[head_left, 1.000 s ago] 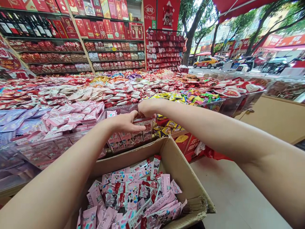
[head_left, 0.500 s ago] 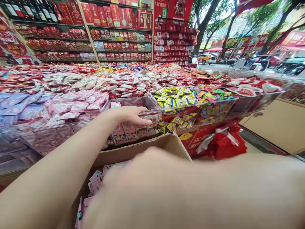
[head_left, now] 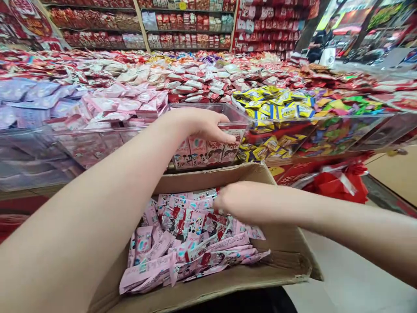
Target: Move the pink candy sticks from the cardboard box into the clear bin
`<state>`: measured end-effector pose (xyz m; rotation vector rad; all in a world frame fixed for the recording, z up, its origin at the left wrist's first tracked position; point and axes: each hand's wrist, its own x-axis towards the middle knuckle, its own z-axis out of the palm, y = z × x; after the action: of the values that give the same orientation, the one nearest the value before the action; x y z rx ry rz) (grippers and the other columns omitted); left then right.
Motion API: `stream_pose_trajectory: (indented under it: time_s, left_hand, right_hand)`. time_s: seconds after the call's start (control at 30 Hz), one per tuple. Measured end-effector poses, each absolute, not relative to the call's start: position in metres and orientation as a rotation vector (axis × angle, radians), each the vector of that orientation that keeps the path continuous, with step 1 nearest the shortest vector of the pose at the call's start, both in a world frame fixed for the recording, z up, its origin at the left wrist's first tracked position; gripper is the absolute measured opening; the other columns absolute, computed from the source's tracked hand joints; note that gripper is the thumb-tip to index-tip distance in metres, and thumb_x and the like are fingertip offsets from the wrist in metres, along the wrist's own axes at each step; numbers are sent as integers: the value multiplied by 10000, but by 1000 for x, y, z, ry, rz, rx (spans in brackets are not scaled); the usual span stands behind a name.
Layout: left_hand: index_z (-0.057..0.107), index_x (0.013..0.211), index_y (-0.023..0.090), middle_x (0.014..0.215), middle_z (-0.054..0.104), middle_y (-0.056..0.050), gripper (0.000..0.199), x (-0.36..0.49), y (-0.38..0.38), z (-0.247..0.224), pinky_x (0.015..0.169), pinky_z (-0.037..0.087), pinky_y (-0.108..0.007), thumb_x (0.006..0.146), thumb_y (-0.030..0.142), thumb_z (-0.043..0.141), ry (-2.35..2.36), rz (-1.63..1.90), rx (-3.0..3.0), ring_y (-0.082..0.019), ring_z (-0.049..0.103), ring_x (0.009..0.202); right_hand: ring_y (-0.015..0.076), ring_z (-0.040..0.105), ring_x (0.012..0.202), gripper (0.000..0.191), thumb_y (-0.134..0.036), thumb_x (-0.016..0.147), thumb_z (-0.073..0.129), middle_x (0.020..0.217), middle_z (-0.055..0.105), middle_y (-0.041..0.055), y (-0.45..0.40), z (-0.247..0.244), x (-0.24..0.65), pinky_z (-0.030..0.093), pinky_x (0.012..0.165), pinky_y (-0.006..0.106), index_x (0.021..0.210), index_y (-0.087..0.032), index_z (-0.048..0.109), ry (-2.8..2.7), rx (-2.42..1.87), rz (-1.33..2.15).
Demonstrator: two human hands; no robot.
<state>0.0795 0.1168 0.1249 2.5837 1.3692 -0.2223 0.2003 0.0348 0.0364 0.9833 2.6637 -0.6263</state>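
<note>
My left hand [head_left: 203, 124] lies over the front rim of a clear plastic bin [head_left: 239, 116], thumb stretched along the outside, apart from the forefinger; its other fingers are hidden. Pink printed packets [head_left: 198, 152] stand upright behind that bin's front wall. Below it, an open cardboard box [head_left: 286, 269] holds many similar pink snack packets [head_left: 195, 226] in a loose heap. Over the heap's far right part is my right hand [head_left: 239, 200], somewhat blurred. Its fingers look curled together and point left and down; the fingertips and anything in them are hidden.
Beside the bin, pink packets [head_left: 120, 104] lie heaped on the left and yellow-blue packets [head_left: 276, 108] on the right. Further bins of wrapped sweets stretch behind, up to stocked shelves [head_left: 192, 26]. A red bag [head_left: 339, 187] sits low on the right. A person [head_left: 322, 41] is outside.
My right hand has moved away from the camera, over the packets in the box, which are now largely uncovered. The view has tilted down. My left hand stays at the bin's rim.
</note>
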Motion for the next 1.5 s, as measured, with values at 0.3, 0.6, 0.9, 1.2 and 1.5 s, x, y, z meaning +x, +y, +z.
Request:
stream_pose_trajectory:
  time_s: [0.3, 0.6, 0.9, 1.2, 1.5]
  left_hand:
    - [489, 1172, 266, 1166, 559, 9, 700, 76, 122, 124, 841, 363, -294, 609, 677, 428, 1375, -189, 2523, -255, 513, 1017]
    - [475, 1196, 256, 1181, 558, -20, 739, 75, 121, 126, 831, 387, -304, 612, 706, 420, 1381, -196, 2545, -267, 521, 1022]
    - [451, 1219, 265, 1224, 539, -30, 725, 75, 122, 125, 851, 390, -312, 631, 690, 429, 1401, -207, 2549, -265, 511, 1056]
    - [414, 1249, 246, 1267, 510, -44, 749, 73, 122, 127, 907, 368, -320, 646, 691, 417, 1328, -213, 2550, -249, 513, 1065]
    - [445, 1222, 232, 1238, 534, -58, 709, 76, 120, 128, 898, 376, -324, 658, 662, 438, 1357, -206, 2569, -247, 525, 1048]
  right_hand:
    - [305, 601, 879, 203, 8, 616, 521, 915, 634, 159, 71, -84, 172, 482, 673, 444, 693, -153, 617, 2488, 1098, -464]
    - [322, 601, 871, 141, -74, 707, 512, 889, 643, 194, 68, -53, 183, 476, 703, 441, 774, -93, 635, 2477, 1036, -380]
    - [86, 566, 614, 286, -310, 753, 570, 931, 623, 41, 45, 11, 223, 395, 448, 163, 981, -186, 450, 2380, 1135, -2451]
    - [87, 587, 598, 228, -331, 726, 619, 710, 625, -12, 33, -2, 225, 466, 578, 222, 854, -171, 519, 1516, 1243, -3347]
    - [66, 417, 403, 159, -171, 661, 497, 576, 531, -36, 34, 3, 233, 302, 383, 170, 816, -189, 470, 1136, 1059, -3645]
